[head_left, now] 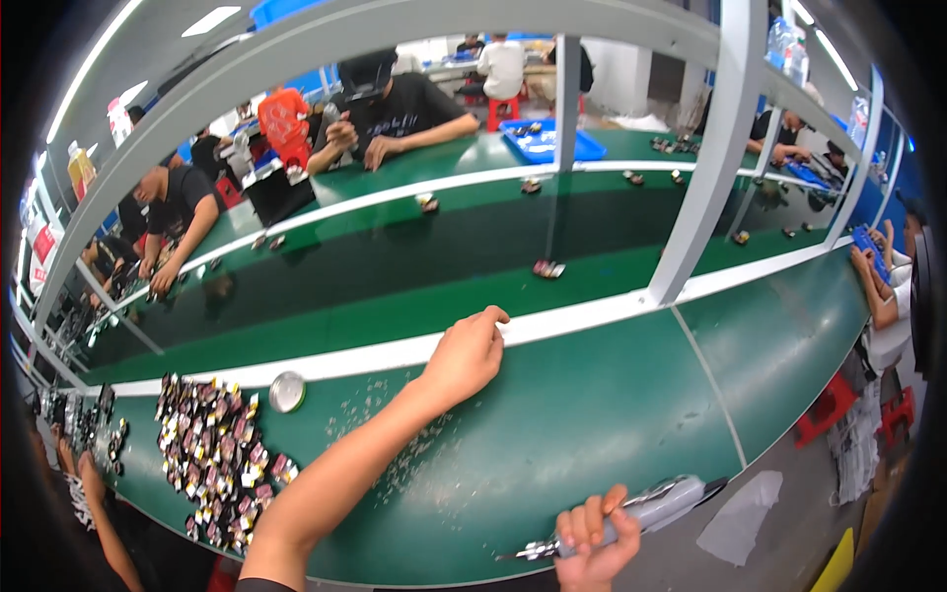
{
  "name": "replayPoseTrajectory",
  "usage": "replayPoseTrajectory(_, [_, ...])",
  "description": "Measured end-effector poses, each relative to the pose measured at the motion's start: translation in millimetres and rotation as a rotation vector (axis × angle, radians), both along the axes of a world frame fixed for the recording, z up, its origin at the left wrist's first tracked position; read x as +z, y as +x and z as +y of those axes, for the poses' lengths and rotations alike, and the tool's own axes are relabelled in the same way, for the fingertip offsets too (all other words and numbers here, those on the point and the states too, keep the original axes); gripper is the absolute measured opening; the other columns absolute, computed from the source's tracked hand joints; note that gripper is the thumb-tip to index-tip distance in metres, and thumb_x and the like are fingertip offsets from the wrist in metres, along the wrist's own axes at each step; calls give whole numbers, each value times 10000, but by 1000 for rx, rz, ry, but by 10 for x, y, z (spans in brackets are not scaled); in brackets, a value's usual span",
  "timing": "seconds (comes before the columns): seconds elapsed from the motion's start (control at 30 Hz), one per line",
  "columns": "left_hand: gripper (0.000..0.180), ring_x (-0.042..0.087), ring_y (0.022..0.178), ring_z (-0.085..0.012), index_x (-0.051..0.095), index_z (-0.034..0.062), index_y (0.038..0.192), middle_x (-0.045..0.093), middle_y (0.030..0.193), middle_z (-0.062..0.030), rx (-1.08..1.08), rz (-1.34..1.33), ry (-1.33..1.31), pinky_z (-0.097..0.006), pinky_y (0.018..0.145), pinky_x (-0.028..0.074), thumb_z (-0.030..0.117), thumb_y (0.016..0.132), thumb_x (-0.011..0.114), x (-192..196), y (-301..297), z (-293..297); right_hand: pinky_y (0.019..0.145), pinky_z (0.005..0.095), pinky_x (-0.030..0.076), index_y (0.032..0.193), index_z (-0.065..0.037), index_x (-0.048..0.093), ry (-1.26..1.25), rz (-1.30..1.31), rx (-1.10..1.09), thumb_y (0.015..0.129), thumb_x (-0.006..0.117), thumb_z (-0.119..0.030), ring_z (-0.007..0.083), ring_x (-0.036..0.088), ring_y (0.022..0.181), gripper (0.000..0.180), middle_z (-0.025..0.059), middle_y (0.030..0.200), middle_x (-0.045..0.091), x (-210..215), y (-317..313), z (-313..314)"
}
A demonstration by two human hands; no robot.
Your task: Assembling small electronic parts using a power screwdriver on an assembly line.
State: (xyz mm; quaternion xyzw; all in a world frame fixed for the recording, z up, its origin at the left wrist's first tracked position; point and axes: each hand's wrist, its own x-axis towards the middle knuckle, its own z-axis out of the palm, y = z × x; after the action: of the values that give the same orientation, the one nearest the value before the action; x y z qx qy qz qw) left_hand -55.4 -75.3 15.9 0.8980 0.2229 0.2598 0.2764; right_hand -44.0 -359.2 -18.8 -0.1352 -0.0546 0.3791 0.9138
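Clasping an electric screwdriver (669, 503) by the tabletop's near edge, the right hand (597, 541) looks ready, not driving; the left hand (469, 357) curls by the rail (582, 319), pinching what, I can't tell. Next likely calls for piled parts (209, 449).

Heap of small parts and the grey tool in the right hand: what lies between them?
In the head view, the left forearm crosses that stretch, and tiny pale bits lie scattered on the green table.

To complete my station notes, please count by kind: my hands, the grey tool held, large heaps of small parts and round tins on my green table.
Hands (left hand, right hand): 2
Grey tool: 1
Large heap of small parts: 1
Round tin: 1
Total: 5
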Motion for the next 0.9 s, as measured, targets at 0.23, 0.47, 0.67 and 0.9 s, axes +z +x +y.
replayPoseTrajectory(0.23, [515, 493, 1129, -387, 519, -22, 1150, 524, 1154, -234, 312, 172, 123, -451, 935, 453, 256, 769, 726, -181, 1190, 359, 541, 283, 356, 907, -76, 518, -24, 146, 118, 894, 542, -162, 127, 356, 502, 91, 10, 591, 369, 66, 0, -2])
replayPoseTrajectory(0.47, [269, 517, 1033, -375, 574, -42, 1002, 544, 1074, -217, 193, 186, 371, -441, 893, 475, 126, 806, 649, -359, 1432, 591, 548, 289, 363, 924, -85, 526, -38, 153, 120, 893, 545, -164, 133, 370, 515, 87, 16, 608, 383, 80, 8, -17])
replayPoseTrajectory(0.67, [253, 511, 1065, -360, 566, -58, 1086, 548, 1119, -193, -5, 160, 444, -418, 933, 454, 43, 854, 568, -310, 1200, 618, 548, 292, 365, 925, -87, 524, -16, 147, 154, 893, 545, -171, 135, 370, 516, 93, 16, 608, 381, 79, -10, -35])
replayPoseTrajectory(0.9, [472, 524, 1068, -367, 510, -75, 1209, 514, 1198, -198, -521, 42, 445, -407, 896, 480, -73, 745, 596, 82, 196, -528, 522, 293, 355, 914, -76, 503, 4, 220, 157, 895, 543, -173, 132, 357, 503, 106, 12, 594, 366, 71, 2, -73])
